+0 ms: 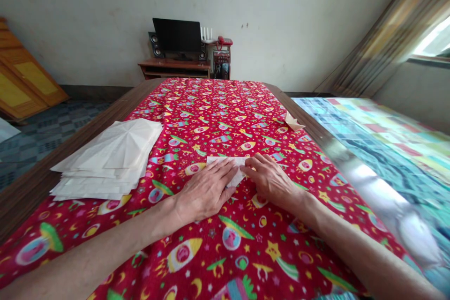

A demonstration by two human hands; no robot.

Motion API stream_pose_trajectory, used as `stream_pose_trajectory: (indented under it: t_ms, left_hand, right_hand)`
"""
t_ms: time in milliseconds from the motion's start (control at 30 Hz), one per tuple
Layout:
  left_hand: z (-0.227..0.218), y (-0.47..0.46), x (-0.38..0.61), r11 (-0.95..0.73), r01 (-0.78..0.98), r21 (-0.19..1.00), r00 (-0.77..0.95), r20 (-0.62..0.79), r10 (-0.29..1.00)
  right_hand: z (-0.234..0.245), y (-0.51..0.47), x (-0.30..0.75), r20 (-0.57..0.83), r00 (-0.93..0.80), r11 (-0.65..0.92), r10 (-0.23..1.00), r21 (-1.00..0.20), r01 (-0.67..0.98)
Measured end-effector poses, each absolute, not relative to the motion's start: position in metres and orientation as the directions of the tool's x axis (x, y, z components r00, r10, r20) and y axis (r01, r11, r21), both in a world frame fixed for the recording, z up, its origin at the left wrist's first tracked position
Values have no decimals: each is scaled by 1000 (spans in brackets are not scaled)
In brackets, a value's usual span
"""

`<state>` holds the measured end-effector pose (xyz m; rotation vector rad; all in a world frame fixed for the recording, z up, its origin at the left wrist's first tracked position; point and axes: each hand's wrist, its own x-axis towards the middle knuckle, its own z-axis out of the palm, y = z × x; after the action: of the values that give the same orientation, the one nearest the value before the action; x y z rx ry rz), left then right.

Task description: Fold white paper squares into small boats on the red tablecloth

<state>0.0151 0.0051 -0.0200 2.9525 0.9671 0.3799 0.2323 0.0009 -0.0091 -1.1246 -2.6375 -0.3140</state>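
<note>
A small piece of folded white paper (237, 178) lies on the red patterned cloth in front of me. My left hand (208, 188) rests flat on the paper's left part, fingers stretched out and pressing it down. At the paper's right edge, my right hand (270, 176) has its fingers curled, with thumb and forefinger closed on the edge. Both hands hide parts of the paper, so its full outline cannot be made out. To the left sits a stack of creased off-white paper sheets (116, 150). A small folded paper piece (294, 123) stands near the cloth's right side.
The red cloth (225, 239) covers the middle of a long brown table (121, 105). Beyond its far end are a monitor (178, 36), speakers and a red telephone (224, 41). A bed (372, 145) lies along the right, and a wooden cabinet (26, 75) stands at left.
</note>
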Motion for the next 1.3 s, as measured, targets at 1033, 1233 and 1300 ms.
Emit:
stream_pose_trajectory:
  t_ms: [1033, 1233, 1300]
  left_hand:
    - [-13, -7, -24, -737, 676, -8, 720, 220, 658]
    - [-15, -9, -37, -711, 703, -19, 694, 235, 680]
    - [-13, -10, -37, -710, 704, -18, 689, 259, 676]
  right_hand:
    - [-20, -33, 230, 299, -583, 600, 756, 38, 799]
    - [-22, -32, 234, 318, -570, 580, 758, 74, 811]
    - [-21, -32, 232, 326, -564, 572, 759, 80, 816]
